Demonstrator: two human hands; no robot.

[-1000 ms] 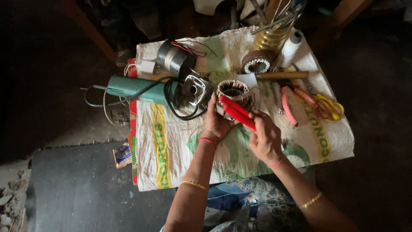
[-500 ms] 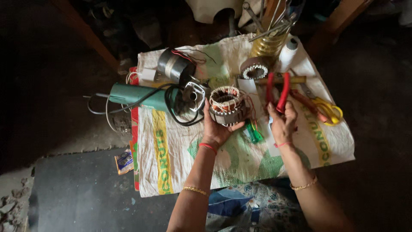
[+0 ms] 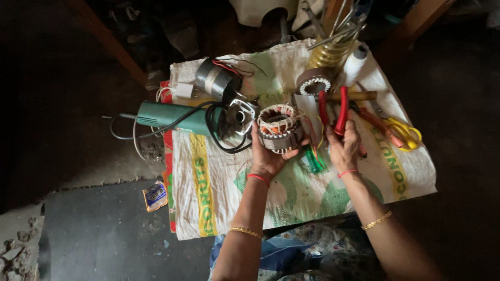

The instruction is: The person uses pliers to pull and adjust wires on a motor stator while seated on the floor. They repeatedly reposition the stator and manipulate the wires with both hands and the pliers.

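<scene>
**A:** Stator first. Where have you got it?

**B:** Working outward from your body: both forearms come up from the bottom of the frame over the printed sack cloth (image 3: 208, 182). Your left hand (image 3: 268, 156) sits just left of centre. Its fingers are curled under and around the stator (image 3: 278, 127), which it holds lifted off the cloth at mid-frame with the copper windings facing up.

**A:** And the right?

**B:** Your right hand (image 3: 344, 148) is just right of centre, closed around the red-handled pliers (image 3: 341, 109). The handles point toward the top of the frame. I can't see the nose of the tool, which is hidden in your palm. A green-handled tool (image 3: 314, 160) lies on the cloth between your hands.

**A:** So what step am I at?

**B:** My judgement is that the core is gripped for work on the windings, but the tool isn't on it: the pliers are beside the core, apart from it. To bring them in, you'd need to turn the pliers nose-first while your left hand keeps the core steady.

**A:** What's beyond it?

**B:** Left of the stator are a green angle grinder (image 3: 166, 115) and its black cord. Further up are a grey motor body (image 3: 216, 80), a second wound core (image 3: 314, 82) and a white spool (image 3: 354, 62). Yellow-handled scissors (image 3: 403, 132) lie at the right.
</scene>
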